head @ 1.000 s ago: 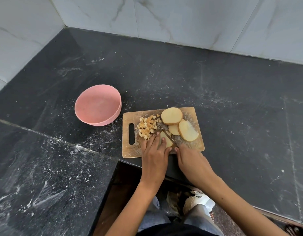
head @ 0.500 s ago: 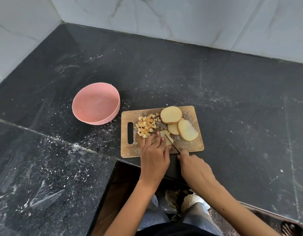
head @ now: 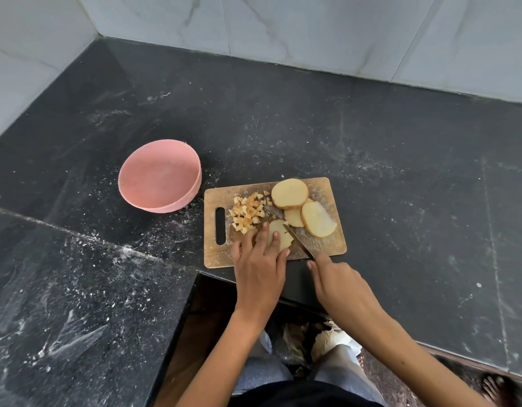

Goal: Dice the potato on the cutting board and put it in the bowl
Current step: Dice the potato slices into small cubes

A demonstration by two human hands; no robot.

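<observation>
On the wooden cutting board [head: 327, 245] at the counter's [head: 400, 171] front edge, the left hand [head: 258, 268] presses a potato slice [head: 279, 235] flat with straight, slightly spread fingers. The right hand [head: 339, 284] grips a knife [head: 299, 240], fingers curled round the handle, blade against the slice. Diced pieces [head: 248, 212] lie near the board's handle slot; three slices [head: 301, 207] occupy its far right corner. The pink bowl [head: 160, 177] stands just left of the board.

Nothing readable anywhere here, no labels, brands, numbers or signs on any surface that shows in this head view, just plain unmarked stuff all round.
</observation>
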